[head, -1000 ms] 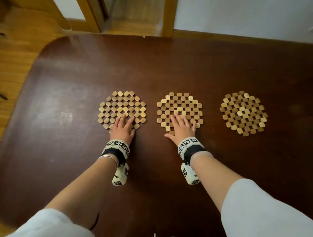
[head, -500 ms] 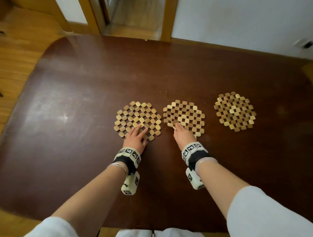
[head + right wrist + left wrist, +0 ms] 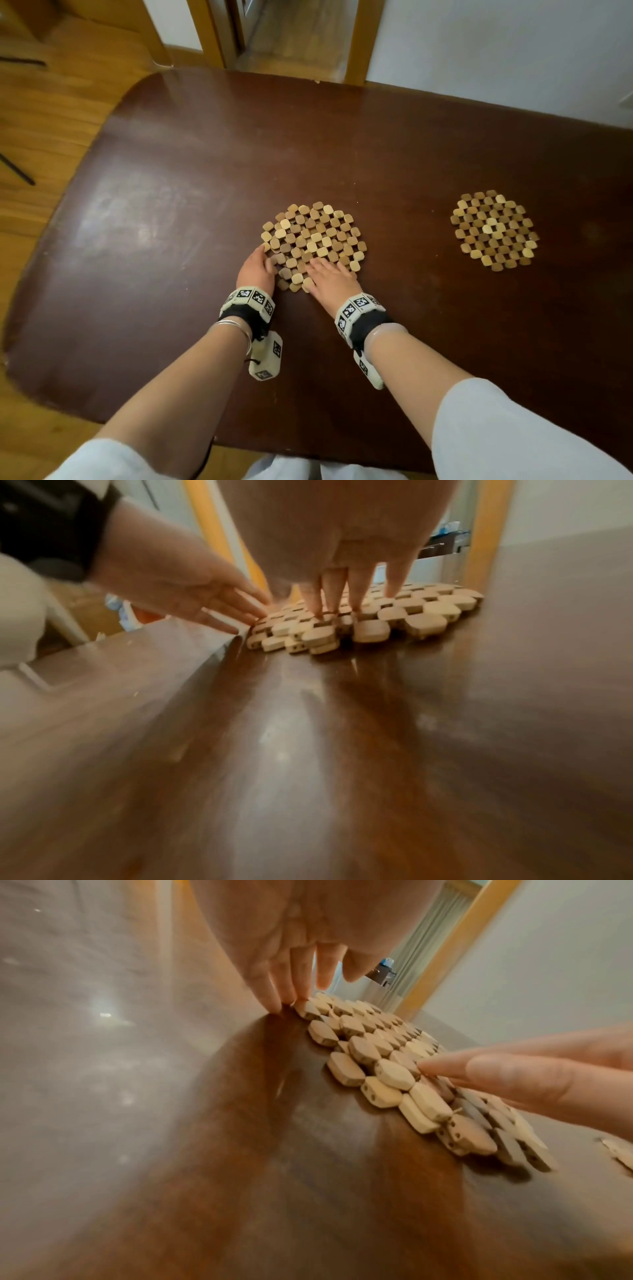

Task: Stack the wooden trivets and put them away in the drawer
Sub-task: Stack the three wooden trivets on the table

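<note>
Two round wooden trivets lie overlapped as a rough stack [image 3: 313,245] on the dark table [image 3: 171,205]; the lower one pokes out at the near left. My left hand [image 3: 262,260] touches the stack's left edge with straight fingers [image 3: 284,999]. My right hand [image 3: 325,270] lies flat on the near part of the top trivet, fingers [image 3: 342,596] pressing down. A third trivet [image 3: 493,231] lies alone to the right. The stack [image 3: 359,623] shows under my right hand in the right wrist view. No drawer is in view.
The table's rounded left edge drops to a wooden floor [image 3: 51,120]. A doorway with a yellow wooden frame [image 3: 291,34] stands beyond the far edge. A white wall [image 3: 513,51] runs behind the right side.
The left and middle trivets have slid together into one overlapped stack. Both hands have come close together, the left now at the stack's edge and the right on top.
</note>
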The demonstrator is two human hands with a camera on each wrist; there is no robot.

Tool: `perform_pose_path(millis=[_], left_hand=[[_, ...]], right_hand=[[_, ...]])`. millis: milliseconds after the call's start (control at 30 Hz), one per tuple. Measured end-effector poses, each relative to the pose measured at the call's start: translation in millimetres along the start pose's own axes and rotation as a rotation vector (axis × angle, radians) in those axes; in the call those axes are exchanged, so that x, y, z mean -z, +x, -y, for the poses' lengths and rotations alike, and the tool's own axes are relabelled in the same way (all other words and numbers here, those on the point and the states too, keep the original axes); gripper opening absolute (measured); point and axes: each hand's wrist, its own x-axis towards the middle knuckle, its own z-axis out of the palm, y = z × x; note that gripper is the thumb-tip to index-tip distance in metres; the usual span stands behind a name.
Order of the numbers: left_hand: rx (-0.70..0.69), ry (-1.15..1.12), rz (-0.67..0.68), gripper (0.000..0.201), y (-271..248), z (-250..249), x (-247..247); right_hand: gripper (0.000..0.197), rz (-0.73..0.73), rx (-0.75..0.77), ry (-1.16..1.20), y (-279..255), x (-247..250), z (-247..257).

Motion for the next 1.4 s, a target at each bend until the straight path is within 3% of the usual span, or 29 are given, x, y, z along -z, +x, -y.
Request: perform_pose_path(millis=[67,133,200,267,367,467,633,733,833,1067,1233,1400], left_hand=[[0.025,0.006,-0.004,0.049,5,-2,1],[0.050,0.010,0.001,0.051,9,-4,1],[0.085,0.005,-0.001,0.053,13,-7,0],[0.138,-0.014,-0.005,0.056,15,-10,-1],[0.169,-0.011,0.004,0.056,17,-14,-2],[0.193,-0.058,0.021,0.049,15,-15,-4],[0.260,-0.124,0.161,0.059,3,-13,-9],[0.249,-0.103,0.252,0.053,-12,-16,-20],[0.230,-0.092,0.250,0.056,-25,-18,-29],[0.167,-0.122,0.317,0.053,-43,-21,-39],[0.163,-0.126,0.368,0.052,-58,-51,-50],[0.079,-0.103,0.408,0.061,-68,-117,-78]], right_hand=[[0.057,-0.100,-0.044,0.069,2,6,-8],[0.066,-0.152,-0.197,0.190,8,15,-21],[0.077,-0.116,-0.383,0.331,15,21,-35],[0.081,-0.037,-0.466,0.412,21,25,-43],[0.083,0.010,-0.471,0.422,23,24,-43],[0.083,-0.051,-0.490,0.419,18,18,-41],[0.082,-0.126,-0.515,0.444,-3,7,-46],[0.084,-0.157,-0.587,0.512,-15,2,-47],[0.085,-0.145,-0.683,0.631,-27,-5,-48],[0.053,-0.221,-0.802,0.866,-61,-27,-63],[0.046,-0.291,-0.823,0.959,-90,-29,-80],[0.051,-0.377,-0.855,0.981,-119,-5,-141]])
